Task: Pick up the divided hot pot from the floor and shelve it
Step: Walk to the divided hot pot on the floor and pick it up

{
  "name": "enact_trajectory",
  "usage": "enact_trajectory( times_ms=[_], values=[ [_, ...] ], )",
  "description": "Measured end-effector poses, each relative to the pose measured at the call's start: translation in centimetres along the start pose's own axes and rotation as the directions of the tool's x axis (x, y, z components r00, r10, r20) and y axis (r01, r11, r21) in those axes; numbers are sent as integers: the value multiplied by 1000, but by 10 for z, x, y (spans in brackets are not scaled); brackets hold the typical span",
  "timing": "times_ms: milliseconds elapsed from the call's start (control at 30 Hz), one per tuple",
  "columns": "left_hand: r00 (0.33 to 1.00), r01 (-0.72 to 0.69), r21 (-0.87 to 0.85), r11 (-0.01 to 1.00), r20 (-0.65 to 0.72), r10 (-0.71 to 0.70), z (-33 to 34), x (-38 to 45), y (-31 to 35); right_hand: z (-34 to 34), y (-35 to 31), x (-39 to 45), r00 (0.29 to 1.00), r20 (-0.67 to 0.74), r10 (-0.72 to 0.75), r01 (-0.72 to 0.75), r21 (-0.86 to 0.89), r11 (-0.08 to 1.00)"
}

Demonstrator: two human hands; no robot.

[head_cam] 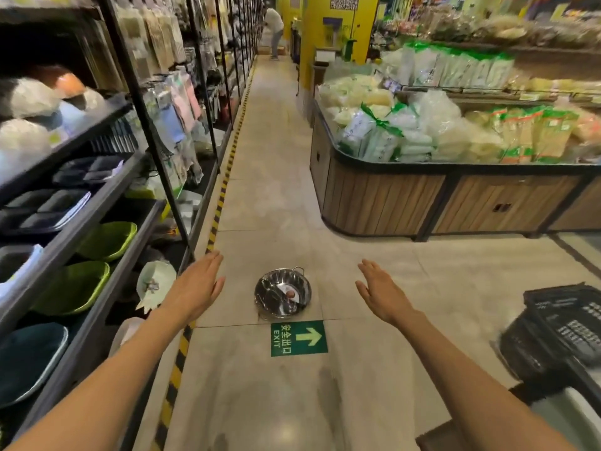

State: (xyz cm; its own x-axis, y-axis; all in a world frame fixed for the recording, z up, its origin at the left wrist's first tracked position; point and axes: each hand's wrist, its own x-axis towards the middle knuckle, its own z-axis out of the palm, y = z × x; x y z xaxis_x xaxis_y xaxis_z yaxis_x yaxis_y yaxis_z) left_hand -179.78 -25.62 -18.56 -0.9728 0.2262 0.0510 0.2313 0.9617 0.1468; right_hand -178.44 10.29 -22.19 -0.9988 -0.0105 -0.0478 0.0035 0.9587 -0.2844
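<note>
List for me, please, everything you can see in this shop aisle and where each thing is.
divided hot pot: one, shiny steel, on the floor between the two hands, a label inside it.
exit sign: one, green with an arrow, stuck to the floor just nearer than the pot.
hazard tape: one line, yellow and black, along the foot of the shelves.
shelves: one long dark run, on the left, holding green basins and dark trays.
display counter: one, wood-panelled, on the right, piled with pale bagged goods.
basket: one, black, lower right.
other person: one, far down the aisle, bending.
left hand: open, palm inward, left of the pot.
right hand: open, right of the pot.
</note>
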Motion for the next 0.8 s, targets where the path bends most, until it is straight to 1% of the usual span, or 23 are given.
enact_trajectory(
  times_ms=[100,200,300,433,500,600,700,800],
  values=[
    [1000,25,-14,1000,6,-25,26,82,-19,17,12,84,999,34,-9,9,3,1000],
    [998,56,1,998,10,-56,71,159,-43,47,25,173,997,67,-46,44,25,999],
    [997,67,29,997,35,-68,128,229,-68,95,38,255,994,82,-77,76,25,997],
    [995,72,32,997,65,-74,218,299,-101,178,61,335,985,148,-86,83,21,996],
    [995,70,21,997,68,-71,272,331,-118,229,78,373,983,167,-75,73,18,997],
    [994,81,-10,997,79,-80,372,372,-144,324,107,423,982,183,-38,33,29,999],
    [990,110,-20,994,94,-107,492,405,-171,434,140,466,981,193,12,-20,44,999],
    [981,136,-71,988,152,-124,622,426,-202,548,176,500,972,222,74,-93,75,993]
  ],
)
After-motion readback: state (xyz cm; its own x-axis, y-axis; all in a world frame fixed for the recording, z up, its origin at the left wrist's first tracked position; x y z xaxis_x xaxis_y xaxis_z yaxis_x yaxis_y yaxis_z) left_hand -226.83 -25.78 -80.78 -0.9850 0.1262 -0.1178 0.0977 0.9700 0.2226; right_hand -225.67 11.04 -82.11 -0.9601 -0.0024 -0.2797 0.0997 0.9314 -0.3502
